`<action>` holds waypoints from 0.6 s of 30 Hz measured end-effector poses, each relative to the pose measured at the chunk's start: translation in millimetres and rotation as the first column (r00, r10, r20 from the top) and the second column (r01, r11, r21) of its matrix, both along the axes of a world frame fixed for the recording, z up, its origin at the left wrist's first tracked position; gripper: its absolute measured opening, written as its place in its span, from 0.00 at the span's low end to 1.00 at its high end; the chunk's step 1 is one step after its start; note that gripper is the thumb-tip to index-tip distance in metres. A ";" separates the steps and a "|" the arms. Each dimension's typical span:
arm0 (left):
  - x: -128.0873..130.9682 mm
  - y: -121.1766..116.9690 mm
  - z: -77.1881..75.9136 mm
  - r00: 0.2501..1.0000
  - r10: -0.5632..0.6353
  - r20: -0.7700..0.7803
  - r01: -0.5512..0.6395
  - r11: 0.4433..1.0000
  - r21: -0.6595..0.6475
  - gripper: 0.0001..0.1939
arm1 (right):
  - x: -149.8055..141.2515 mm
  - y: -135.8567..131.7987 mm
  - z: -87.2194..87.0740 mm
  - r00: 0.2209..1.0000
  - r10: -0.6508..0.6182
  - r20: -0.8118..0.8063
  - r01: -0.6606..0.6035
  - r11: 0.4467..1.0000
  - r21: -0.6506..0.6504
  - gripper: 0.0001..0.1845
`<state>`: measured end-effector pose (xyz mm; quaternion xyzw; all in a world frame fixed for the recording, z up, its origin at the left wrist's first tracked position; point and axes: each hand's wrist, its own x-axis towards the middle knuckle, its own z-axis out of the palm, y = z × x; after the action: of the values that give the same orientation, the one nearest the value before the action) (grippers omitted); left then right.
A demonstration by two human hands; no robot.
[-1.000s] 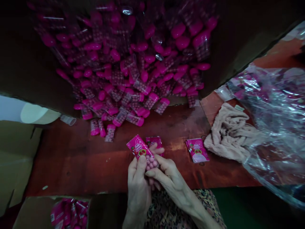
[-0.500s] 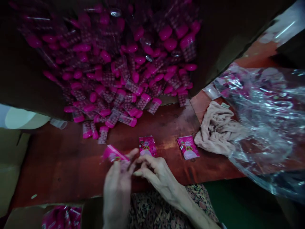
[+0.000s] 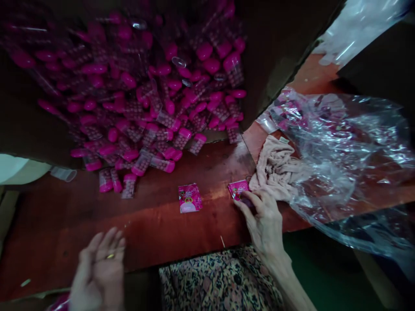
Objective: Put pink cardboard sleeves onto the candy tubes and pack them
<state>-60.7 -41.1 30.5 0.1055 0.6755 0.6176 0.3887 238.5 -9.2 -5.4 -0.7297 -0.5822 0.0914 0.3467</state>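
My left hand [image 3: 99,270] lies palm up at the lower left, fingers apart, above the table's front edge and holding nothing. A small gold band [image 3: 110,256] glints on it. My right hand [image 3: 262,220] is at the table's right, its fingers closed on the lower corner of a pink foil sachet [image 3: 238,190]. A second pink sachet [image 3: 189,198] lies flat on the wood between my hands. Beyond them spreads a heap of clear tubes with pink caps [image 3: 136,116], filled with pink candies.
The reddish wooden table [image 3: 145,207] runs under everything. A crumpled beige cloth [image 3: 275,168] lies just right of my right hand, and a clear plastic bag [image 3: 343,147] lies beyond it. Dark cardboard flaps [image 3: 275,56] rise behind the heap. My patterned clothing [image 3: 220,280] fills the bottom.
My hands have parted: the left opened and moved left, no longer holding the sachet, and the right moved right onto a sachet. The view has shifted, so the table sits further left.
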 end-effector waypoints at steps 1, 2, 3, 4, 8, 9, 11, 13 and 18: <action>18.7 9.6 -0.1 0.998 -0.026 0.061 0.027 1.000 -0.015 0.08 | -2.4 -1.7 -0.5 1.000 -0.003 0.002 0.003 1.000 0.006 0.13; 36.5 18.9 0.0 0.991 -0.098 0.096 0.099 0.995 -0.009 0.08 | -7.4 -2.6 0.2 1.000 -0.001 -0.016 0.001 1.000 0.017 0.11; 52.3 27.0 0.0 0.984 -0.151 0.099 0.150 0.989 0.010 0.09 | -15.1 -2.6 1.9 0.999 0.009 -0.039 -0.007 0.999 0.033 0.10; 65.5 33.5 -0.3 0.978 -0.186 0.095 0.185 0.983 0.019 0.09 | -24.9 -1.4 4.1 0.997 0.045 -0.063 -0.042 0.998 0.045 0.08; 88.6 42.8 -5.0 0.964 -0.265 0.021 0.264 0.964 0.044 0.10 | -69.2 13.7 7.1 0.945 0.319 -0.065 -0.323 0.945 -0.050 0.05; 88.8 42.4 -6.8 0.963 -0.270 0.002 0.270 0.962 0.044 0.10 | -77.8 18.3 4.6 0.935 0.351 -0.047 -0.354 0.932 -0.077 0.05; 86.3 40.7 -10.5 0.962 -0.274 -0.016 0.274 0.961 0.042 0.09 | -89.1 25.9 -3.2 0.930 0.366 -0.028 -0.367 0.926 -0.089 0.03; 83.2 39.1 -13.8 0.962 -0.271 -0.011 0.271 0.962 0.036 0.09 | -93.6 30.2 -12.1 0.934 0.357 -0.025 -0.358 0.931 -0.076 0.04; 80.8 39.1 -20.6 0.960 -0.279 -0.009 0.279 0.960 0.020 0.09 | -91.2 31.3 -20.8 0.938 0.341 -0.069 -0.343 0.939 -0.024 0.08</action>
<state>20.1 -2.0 10.0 0.2056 0.6484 0.5634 0.4689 147.4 22.0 -26.2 -0.6203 -0.6869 0.1838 0.3311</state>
